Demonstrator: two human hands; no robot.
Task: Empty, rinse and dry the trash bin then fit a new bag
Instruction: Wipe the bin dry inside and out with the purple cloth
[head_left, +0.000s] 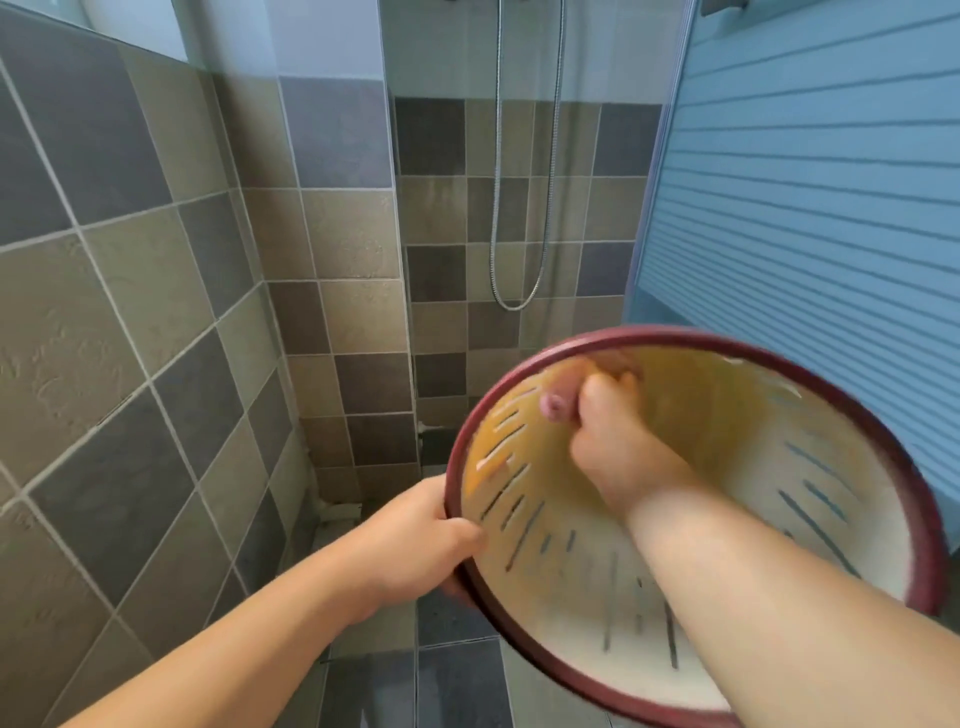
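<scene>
I hold the trash bin (675, 333) tilted with its mouth towards me; it is white inside, with slotted walls and a dark red rim. My left hand (415, 535) grips the rim on its left side. My right hand (608, 431) reaches deep inside the bin, fist closed on what looks like a yellow-orange cloth (483, 467) pressed against the inner wall. The hand and cloth are blurred by motion. No bag shows in the bin.
Grey and beige tiled walls (156, 312) close in on the left and ahead. A shower hose (497, 208) hangs in the stall behind a glass partition. A blue slatted panel (805, 208) stands at the right. Dark floor tiles (457, 686) lie below.
</scene>
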